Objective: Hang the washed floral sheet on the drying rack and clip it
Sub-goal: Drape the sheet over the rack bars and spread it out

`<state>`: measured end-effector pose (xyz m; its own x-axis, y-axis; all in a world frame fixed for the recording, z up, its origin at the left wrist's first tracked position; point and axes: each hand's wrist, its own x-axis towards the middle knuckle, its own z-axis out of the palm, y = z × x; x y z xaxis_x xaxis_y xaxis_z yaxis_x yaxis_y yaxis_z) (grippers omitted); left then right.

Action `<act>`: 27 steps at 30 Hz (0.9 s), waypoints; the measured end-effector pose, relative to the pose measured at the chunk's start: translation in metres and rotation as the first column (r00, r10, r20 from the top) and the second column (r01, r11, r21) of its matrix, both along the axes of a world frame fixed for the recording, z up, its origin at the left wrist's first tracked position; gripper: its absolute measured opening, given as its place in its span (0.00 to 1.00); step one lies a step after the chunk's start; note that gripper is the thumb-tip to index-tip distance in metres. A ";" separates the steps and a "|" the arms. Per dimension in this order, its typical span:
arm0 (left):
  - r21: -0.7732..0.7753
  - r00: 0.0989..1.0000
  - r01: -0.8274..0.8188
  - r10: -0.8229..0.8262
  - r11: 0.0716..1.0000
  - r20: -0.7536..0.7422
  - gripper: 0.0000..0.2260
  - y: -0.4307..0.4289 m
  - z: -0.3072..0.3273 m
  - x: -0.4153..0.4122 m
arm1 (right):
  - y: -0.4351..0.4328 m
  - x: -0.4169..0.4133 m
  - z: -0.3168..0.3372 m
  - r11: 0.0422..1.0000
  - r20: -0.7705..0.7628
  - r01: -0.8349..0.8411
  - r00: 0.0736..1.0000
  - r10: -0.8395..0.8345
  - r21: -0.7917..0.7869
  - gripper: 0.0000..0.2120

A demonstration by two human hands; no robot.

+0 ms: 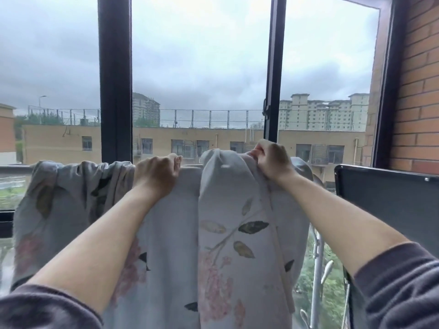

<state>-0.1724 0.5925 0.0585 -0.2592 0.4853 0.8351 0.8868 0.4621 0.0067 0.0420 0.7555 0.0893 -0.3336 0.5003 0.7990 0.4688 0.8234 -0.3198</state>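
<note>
The floral sheet (223, 233) is draped over a horizontal rail (14, 169). Its long axis is laid sideways along the rail, from well left of the left hand to just right of the right hand, and its panels are hung straight down below both hands. Left of the left hand the cloth is bunched in folds. A dark window post (115, 79) is seen above the left hand, and a dark panel (384, 198) is set near the right of the right hand. The left hand (155, 175) is curled over the sheet's top edge, gripping it. By the right hand (270, 162) a raised fold is pinched above the rail.
</note>
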 end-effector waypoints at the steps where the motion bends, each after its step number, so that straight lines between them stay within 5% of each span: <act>1: 0.007 1.000 -0.001 0.001 1.000 0.005 0.19 -0.001 -0.001 -0.002 | 0.010 0.012 0.003 0.999 -0.014 0.045 0.999 -0.045 -0.022 0.07; 4: 0.005 1.000 0.011 -0.011 1.000 0.007 0.18 0.002 -0.001 0.001 | 0.030 0.043 0.001 0.979 0.002 0.180 0.984 -0.181 -0.091 0.06; 9: -0.060 0.998 0.066 -0.067 0.996 -0.006 0.18 0.005 0.000 0.012 | 0.031 0.052 0.006 0.944 0.262 0.311 0.925 -0.274 -0.111 0.07; 13: -0.071 0.988 0.153 -0.151 0.986 0.029 0.15 0.000 -0.001 0.013 | 0.027 0.043 0.013 0.970 0.274 0.220 0.944 -0.185 -0.105 0.05; 17: -0.025 0.969 0.235 -0.233 0.972 0.081 0.14 0.011 -0.001 0.033 | 0.019 0.026 0.015 0.959 0.251 -0.012 0.964 0.087 -0.284 0.20; 20: -0.028 0.946 0.302 -0.296 0.953 0.130 0.14 0.030 0.004 0.058 | 0.014 0.015 0.013 0.983 0.333 -0.045 0.937 0.103 -0.176 0.15; 23: -0.023 0.942 0.310 -0.304 0.950 0.145 0.10 0.046 0.005 0.081 | 0.013 0.007 0.010 0.986 0.208 -0.090 0.971 0.118 -0.138 0.10; 27: 0.171 0.862 0.424 -0.454 0.890 0.226 0.09 0.050 0.001 0.085 | 0.024 0.020 0.009 0.964 -0.062 -0.123 0.992 0.111 -0.237 0.08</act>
<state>-0.0879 0.6422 0.0599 -0.2505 0.5059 0.8254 0.9583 0.0082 0.2858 0.0615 0.7793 0.0987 -0.3660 0.6388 0.6768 0.3533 0.7681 -0.5340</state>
